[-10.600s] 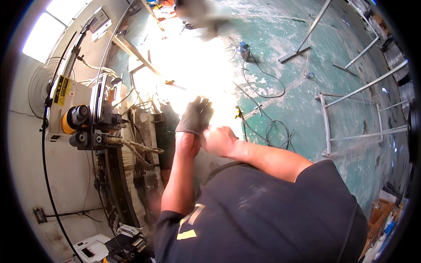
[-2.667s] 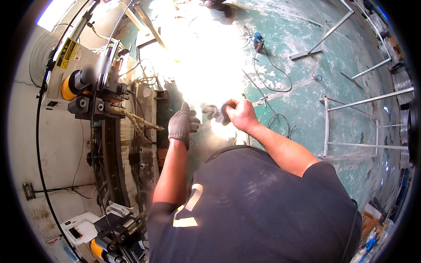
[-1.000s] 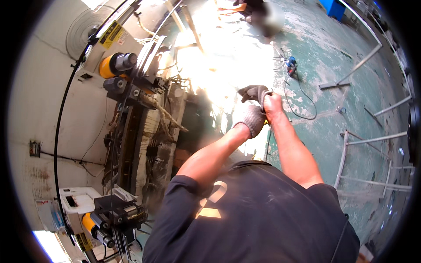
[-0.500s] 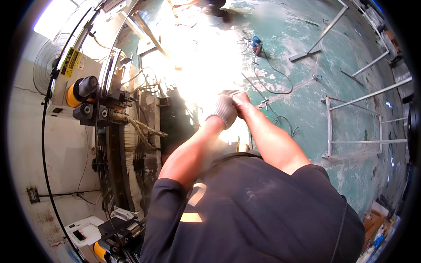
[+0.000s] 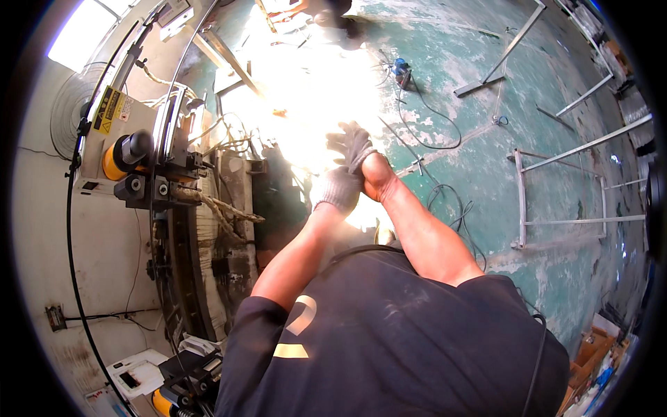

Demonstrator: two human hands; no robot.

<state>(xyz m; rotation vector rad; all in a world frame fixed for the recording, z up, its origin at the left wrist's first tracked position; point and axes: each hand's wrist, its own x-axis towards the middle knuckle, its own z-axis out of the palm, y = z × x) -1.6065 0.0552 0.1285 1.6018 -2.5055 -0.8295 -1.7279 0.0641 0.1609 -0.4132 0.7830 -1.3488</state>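
Gloves of knit fabric cover the left hand fully and the right hand only in part in the head view. The left grip (image 5: pixel 338 182), in its pale grey left glove (image 5: pixel 336 194), is curled and closed at the cuff of the dark grey right glove (image 5: pixel 352 142); its fingertips are hidden behind the two hands. The right grip (image 5: pixel 364 157) wears that glove over its fingers, which are spread and point away from the body, while the heel of the hand and the wrist are bare. Both hands touch each other in front of the person's black T-shirt (image 5: pixel 396 333), against a glaring patch of sunlight on the worn green floor (image 5: pixel 479 187). To the left stands a machine with an orange-and-black cylinder (image 5: pixel 126 153) and a yellow warning label (image 5: pixel 106 111); a round fan (image 5: pixel 68 115) is behind it, near a bright window (image 5: pixel 81 40). Beyond the hands, to the right, a blue power tool (image 5: pixel 401 70) lies on the floor with its cable (image 5: pixel 448 125) looping out beside it. Farther right are a rectangular metal frame (image 5: pixel 521 198) and a slanting metal post (image 5: pixel 513 43). A co-worker (image 5: pixel 330 15) shows partly at the top edge.
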